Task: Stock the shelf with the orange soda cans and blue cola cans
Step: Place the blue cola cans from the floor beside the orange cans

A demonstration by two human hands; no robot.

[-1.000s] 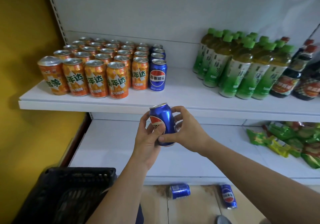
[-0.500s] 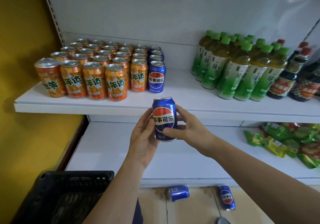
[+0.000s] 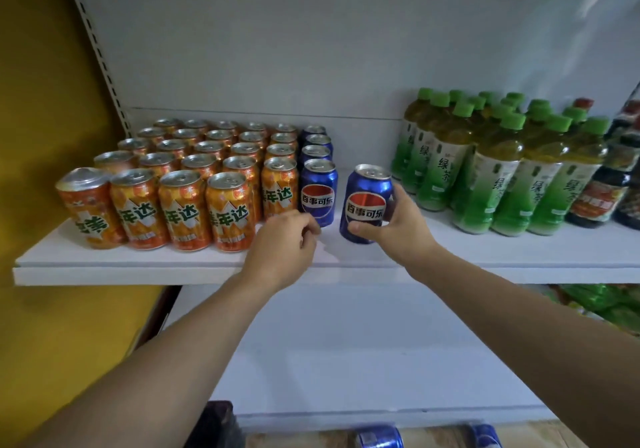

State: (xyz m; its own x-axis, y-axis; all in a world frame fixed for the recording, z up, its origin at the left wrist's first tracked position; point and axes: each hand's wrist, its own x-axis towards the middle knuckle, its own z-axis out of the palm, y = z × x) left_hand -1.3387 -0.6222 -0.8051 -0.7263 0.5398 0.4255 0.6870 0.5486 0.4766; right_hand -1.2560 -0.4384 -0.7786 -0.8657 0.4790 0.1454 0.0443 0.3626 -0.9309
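White painted shelf board (image 3: 138,269) runs flat and smooth across in front of me, with a yellow wall (image 3: 41,101) to its left. My right hand (image 3: 398,231) is wrapped round the blue cola can (image 3: 365,205) at mid-body, thumb low on the front, fingers behind. The can sits just right of the row of blue cola cans (image 3: 318,188), apart from it and leaning a little. I cannot tell whether its base is fully down. My left hand (image 3: 284,250) holds nothing, fingers loosely curled just in front of that row's first can.

I judge the can full, so it has some heft. Its thin glossy metal wall is slick and would dent under a hard squeeze, so a firm, even hold round the middle of the cylinder suits it better than the rim. The orange soda cans (image 3: 183,212) form a tight block to the left, same cylinders, with silver lids and pull tabs. Green tea bottles (image 3: 485,170), plastic with round shoulders and green caps, stand well to the right.
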